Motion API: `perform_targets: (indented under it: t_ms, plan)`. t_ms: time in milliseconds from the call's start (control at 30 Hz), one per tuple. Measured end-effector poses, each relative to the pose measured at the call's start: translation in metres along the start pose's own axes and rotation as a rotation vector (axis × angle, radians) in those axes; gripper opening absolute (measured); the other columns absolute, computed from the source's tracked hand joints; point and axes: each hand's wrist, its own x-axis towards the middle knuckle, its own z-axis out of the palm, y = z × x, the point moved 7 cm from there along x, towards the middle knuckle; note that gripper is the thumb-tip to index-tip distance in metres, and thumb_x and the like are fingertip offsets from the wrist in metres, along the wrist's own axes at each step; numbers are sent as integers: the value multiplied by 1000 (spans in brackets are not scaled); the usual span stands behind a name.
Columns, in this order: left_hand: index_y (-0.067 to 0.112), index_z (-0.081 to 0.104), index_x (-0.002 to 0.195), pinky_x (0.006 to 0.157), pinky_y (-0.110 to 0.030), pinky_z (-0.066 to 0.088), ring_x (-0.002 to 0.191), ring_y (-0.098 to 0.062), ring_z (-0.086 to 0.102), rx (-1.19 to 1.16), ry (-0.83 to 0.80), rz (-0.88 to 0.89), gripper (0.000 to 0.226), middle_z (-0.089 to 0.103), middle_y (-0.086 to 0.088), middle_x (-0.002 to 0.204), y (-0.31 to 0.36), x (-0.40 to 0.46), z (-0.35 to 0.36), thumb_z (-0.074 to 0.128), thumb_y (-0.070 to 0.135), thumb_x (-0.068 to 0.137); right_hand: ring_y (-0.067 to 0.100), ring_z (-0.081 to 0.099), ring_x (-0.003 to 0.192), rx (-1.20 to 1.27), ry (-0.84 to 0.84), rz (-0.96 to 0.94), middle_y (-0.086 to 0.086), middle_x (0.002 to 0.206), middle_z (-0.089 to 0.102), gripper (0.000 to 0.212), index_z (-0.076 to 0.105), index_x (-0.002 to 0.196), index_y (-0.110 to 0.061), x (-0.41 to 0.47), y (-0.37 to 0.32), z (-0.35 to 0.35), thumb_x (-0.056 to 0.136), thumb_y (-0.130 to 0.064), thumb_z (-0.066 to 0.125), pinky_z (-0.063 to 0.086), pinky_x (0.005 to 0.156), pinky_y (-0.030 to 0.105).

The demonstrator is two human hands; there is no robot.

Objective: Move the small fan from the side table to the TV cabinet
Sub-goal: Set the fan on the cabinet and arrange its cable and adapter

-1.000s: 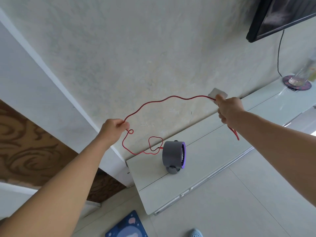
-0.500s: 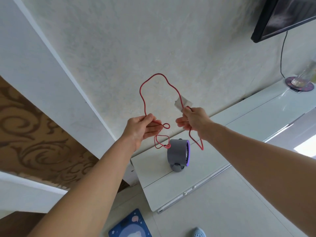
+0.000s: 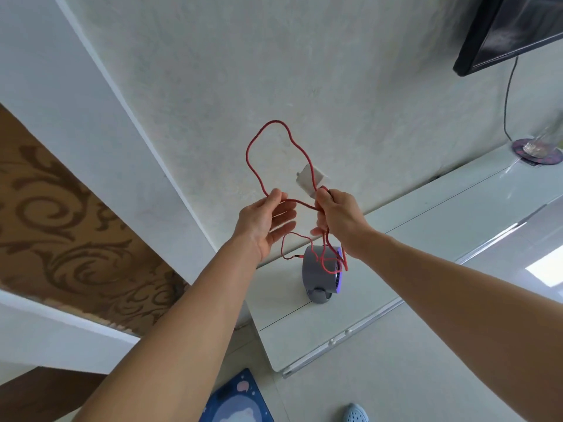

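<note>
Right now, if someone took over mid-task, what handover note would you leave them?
Left hand: mostly open, thumb and forefinger pinching the red cable where a tall loop rises from it.
Right hand: fingers closed on gathered cable strands, with the white plug adapter sticking up from the grip.
Small fan: standing upright on the white TV cabinet, cable plugged into its back, loops hanging in front of it.
Done: fan is on the cabinet.
Left: finish coiling the cable and set it down, or plug it in; no socket is visible here.
</note>
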Motion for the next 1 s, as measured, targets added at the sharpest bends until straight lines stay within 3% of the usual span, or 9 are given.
perform_targets:
  t_ms: [167,233,300,400,500,667,733,867,1000]
  plan:
    - [15,65,95,67,-34,50,74,-19,56,202,172,-159,42,58,-4,78,-43,8,-10,45,52,97,11,29,39,218,110,106,-3,50,33,30,43,69,-15,10,11,-18,98,-21,41,33,43,26]
    - [8,59,117,65,-34,45,68,-20,48,205,184,-292,49,50,-5,79,-75,8,-8,46,51,96,10,25,37,297,133,168,-5,46,30,29,40,69,-16,11,18,-23,98,-20,39,28,40,24]
    - [3,45,134,79,-39,48,89,-29,57,81,122,-440,56,56,-12,111,-109,3,5,46,46,98,10,21,36,388,131,240,-6,42,27,29,36,68,-17,11,26,-24,98,-20,39,24,38,22]
    - [2,26,150,106,-47,42,131,-42,46,-86,70,-584,71,38,-28,148,-153,5,26,50,44,97,10,19,36,447,84,345,-5,42,24,30,36,67,-18,10,40,-22,97,-21,36,19,34,18]
    - [-2,32,146,100,-48,47,128,-41,51,-420,-48,-599,63,45,-31,142,-170,17,57,44,41,101,10,19,34,428,39,410,-4,43,23,32,37,65,-18,11,53,-21,97,-22,33,18,32,17]
    - [-2,38,139,88,-48,52,103,-39,64,-743,79,-477,48,56,-30,124,-154,42,49,51,21,100,10,16,32,441,43,517,-3,43,20,37,36,62,-17,14,80,-32,98,-25,32,18,30,13]
    - [1,38,135,87,-46,49,101,-32,60,-677,117,-486,48,54,-22,122,-156,50,40,57,20,96,10,16,31,475,38,549,-4,41,21,39,35,61,-17,18,91,-37,99,-26,32,18,29,14]
    - [10,34,144,105,-54,35,131,-36,47,-293,107,-723,68,46,-15,144,-200,43,45,61,42,90,10,15,31,593,15,584,-5,40,20,40,35,60,-17,27,105,-35,99,-26,37,16,28,13]
    - [2,44,133,94,-51,49,117,-38,59,-607,-36,-726,63,57,-26,130,-212,41,83,47,53,95,9,15,28,656,25,645,-5,40,19,40,34,59,-17,31,120,-31,98,-21,35,16,27,11]
